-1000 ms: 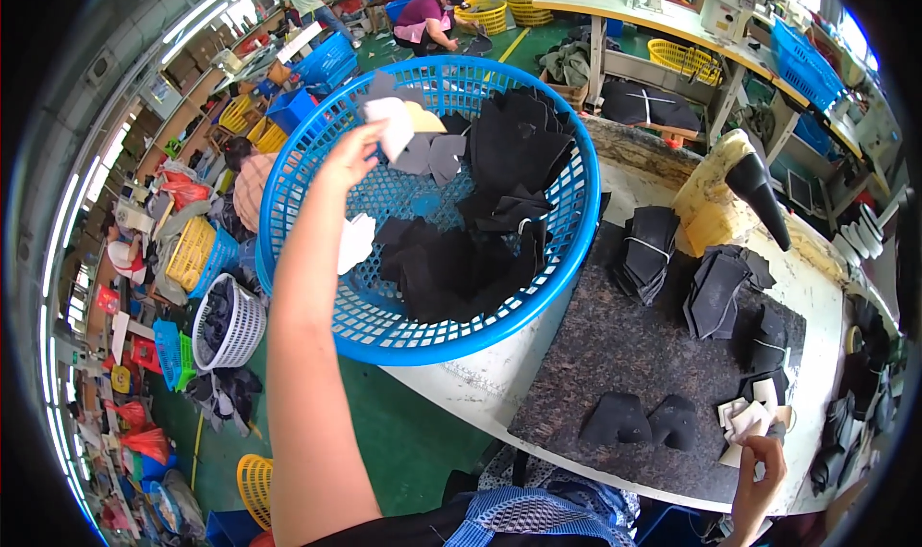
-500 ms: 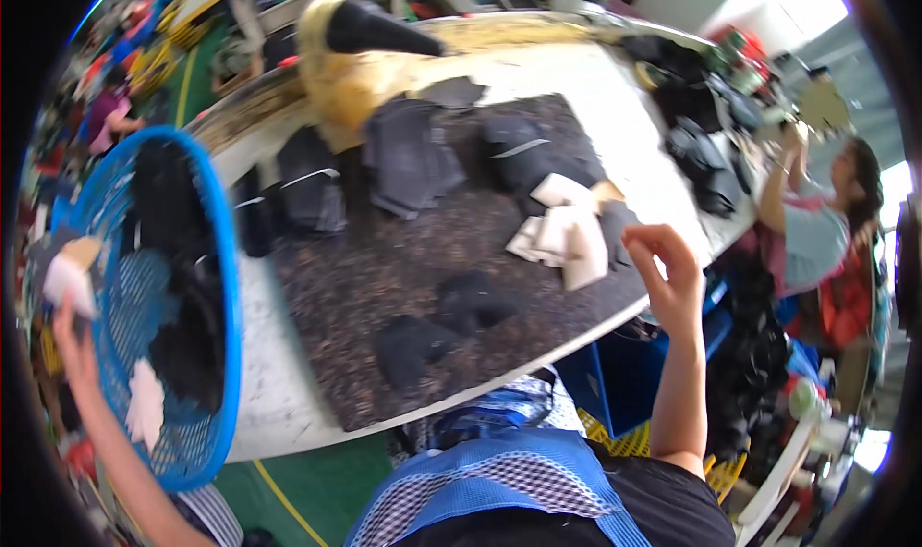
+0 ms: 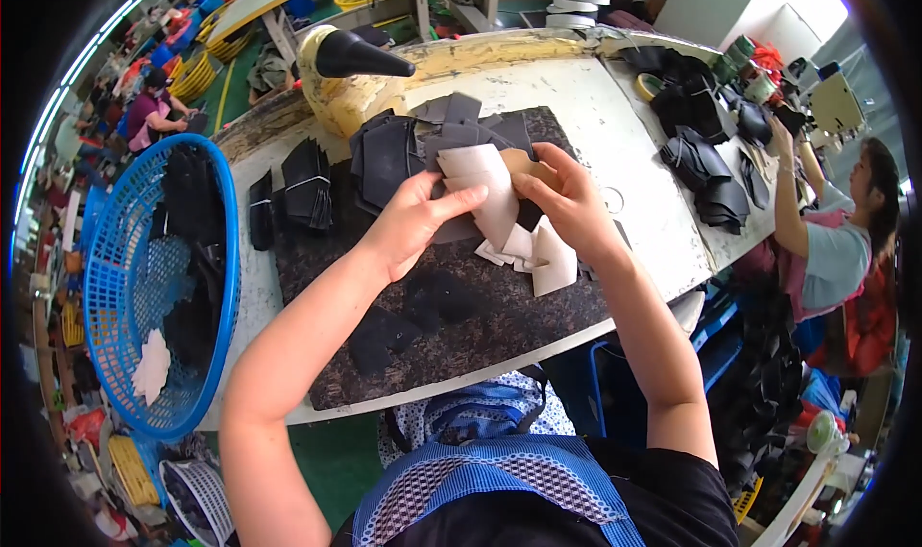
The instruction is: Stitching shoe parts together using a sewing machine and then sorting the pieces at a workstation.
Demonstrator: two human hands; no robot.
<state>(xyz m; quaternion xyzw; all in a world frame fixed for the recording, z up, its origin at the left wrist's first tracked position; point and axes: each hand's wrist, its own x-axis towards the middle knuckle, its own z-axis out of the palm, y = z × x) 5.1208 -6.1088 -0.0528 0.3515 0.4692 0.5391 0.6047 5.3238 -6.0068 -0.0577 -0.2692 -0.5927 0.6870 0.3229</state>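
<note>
Over the dark speckled board [image 3: 480, 331], my left hand [image 3: 413, 222] grips a pale cut piece [image 3: 485, 177], thumb lying across its front. My right hand [image 3: 567, 201] pinches the right side of the held pieces, where a tan piece [image 3: 540, 170] shows. Dark grey pieces fan out behind them; whether my fingers hold those too is unclear. Just beneath my hands, more pale pieces [image 3: 554, 267] lie loose on the board. To the left are a stack of dark pieces [image 3: 384, 158] and a bundle tied with a light band [image 3: 307, 184].
A blue plastic basket [image 3: 229, 288] with dark material and a pale scrap stands left of the table. At the back rises a yellowish post with a black cone [image 3: 360, 55]. Dark bundles [image 3: 701, 168] lie at right, where another person [image 3: 836, 230] works.
My left hand has come from beyond the basket to the board, bringing pale, tan and dark pieces. My right hand has moved left and taken hold of the held pieces.
</note>
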